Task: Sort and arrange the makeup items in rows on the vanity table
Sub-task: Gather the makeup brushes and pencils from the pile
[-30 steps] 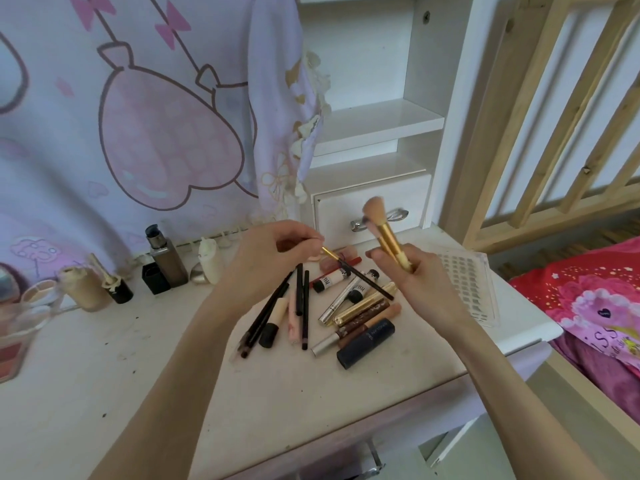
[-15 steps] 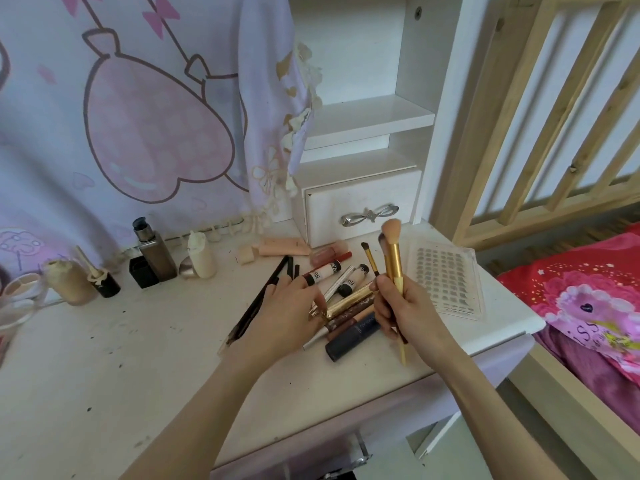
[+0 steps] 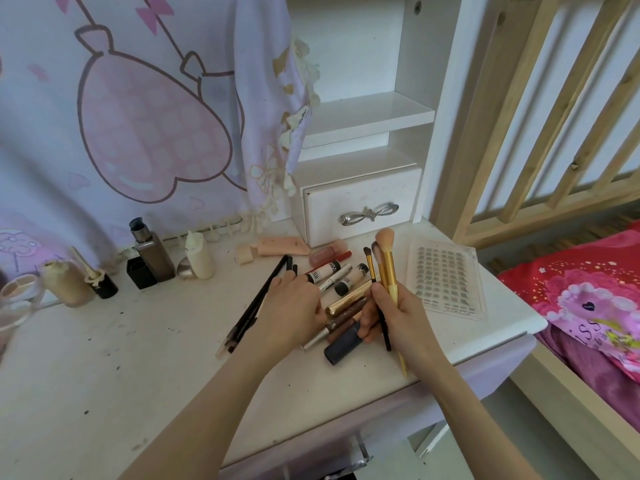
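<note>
Meanwhile, on the scuffed vanity table [image 3: 121,358], right hand [image 3: 398,317] grips brushes [image 3: 388,265]; left hand [image 3: 294,306] rests flat.

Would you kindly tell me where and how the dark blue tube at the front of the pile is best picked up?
Pinch the dark blue tube across its middle from above. It lies flat at the pile's near edge, its near end pointing down-left onto bare table, so both long sides look reachable there.

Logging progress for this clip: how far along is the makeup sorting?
Early. No rows yet. The right hand grips gold-handled makeup brushes; the left hand rests on the jumbled pile of tubes. Black pencils lie loose beside it, all unsorted.
</note>
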The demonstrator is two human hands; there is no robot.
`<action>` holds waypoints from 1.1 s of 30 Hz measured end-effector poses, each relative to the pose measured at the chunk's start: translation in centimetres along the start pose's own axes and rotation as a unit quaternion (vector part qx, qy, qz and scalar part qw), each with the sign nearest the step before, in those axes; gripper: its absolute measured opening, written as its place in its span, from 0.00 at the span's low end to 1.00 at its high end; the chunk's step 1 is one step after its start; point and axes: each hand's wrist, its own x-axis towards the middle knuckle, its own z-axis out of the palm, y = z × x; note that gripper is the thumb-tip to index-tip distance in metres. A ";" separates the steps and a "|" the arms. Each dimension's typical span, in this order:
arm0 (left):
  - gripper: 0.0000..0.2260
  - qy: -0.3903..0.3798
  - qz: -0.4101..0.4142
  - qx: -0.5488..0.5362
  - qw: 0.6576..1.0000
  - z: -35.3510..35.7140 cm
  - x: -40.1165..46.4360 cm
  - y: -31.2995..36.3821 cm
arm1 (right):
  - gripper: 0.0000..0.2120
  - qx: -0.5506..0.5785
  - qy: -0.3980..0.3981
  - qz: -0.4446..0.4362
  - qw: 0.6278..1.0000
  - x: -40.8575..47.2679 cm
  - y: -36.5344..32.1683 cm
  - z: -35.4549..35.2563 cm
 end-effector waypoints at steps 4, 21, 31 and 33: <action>0.09 0.008 -0.032 -0.101 0.994 -1.7 -0.3 -0.8 | 0.10 0.009 0.003 0.009 1.000 0.0 0.0 0.0; 0.07 0.024 -0.153 -0.479 0.864 -3.5 -8.1 -2.9 | 0.06 0.142 0.003 0.061 0.988 -0.1 -4.1 7.3; 0.04 0.051 -0.286 -0.411 0.864 -3.5 -17.2 -12.0 | 0.05 0.104 -0.176 0.118 0.972 -2.0 -3.8 21.2; 0.03 0.072 -0.322 -0.405 0.853 -3.2 -19.4 -13.9 | 0.06 0.083 -0.212 0.155 0.961 -2.7 -3.5 24.8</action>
